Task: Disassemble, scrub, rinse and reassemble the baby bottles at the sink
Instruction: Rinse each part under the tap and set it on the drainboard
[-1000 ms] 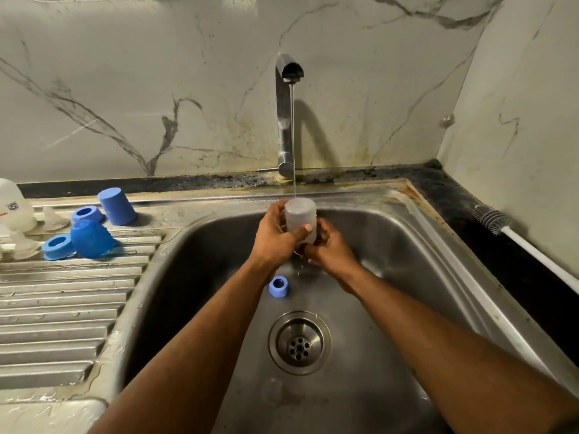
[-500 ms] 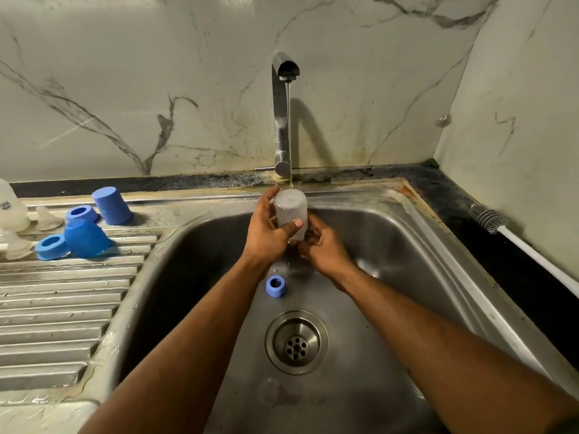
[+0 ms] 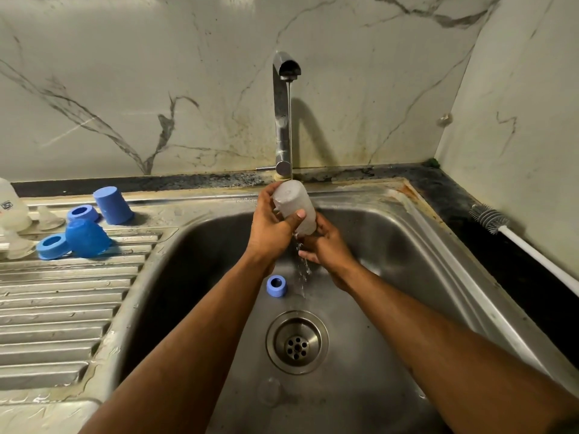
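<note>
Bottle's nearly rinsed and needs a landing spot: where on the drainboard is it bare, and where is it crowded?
The ribbed drainboard is bare in front of the blue caps and rings, down to its near edge. Its back left corner is crowded: caps, rings, clear teats and another bottle. In the basin, a blue ring lies beside the drain.

The bottle (image 3: 293, 208) gripped between the hands is frosted, translucent white. Just below the left hand (image 3: 271, 228), a ring (image 3: 276, 286) on the steel-grey sink (image 3: 391, 233) floor is periwinkle blue. Well to the left of the hands, two caps (image 3: 113, 205) and two rings (image 3: 53, 245) are blue, the nearer cap a deeper shade, among clear teats (image 3: 48, 218) and a milky white bottle (image 3: 12, 208). Beyond the hands, the wall (image 3: 156, 73) is off-white marble with grey veins and brownish stains. To the right of the right hand (image 3: 326, 245), the surface (image 3: 488, 245) is speckled black, carrying a brush (image 3: 501, 223) with grey bristles and a white handle.
</note>
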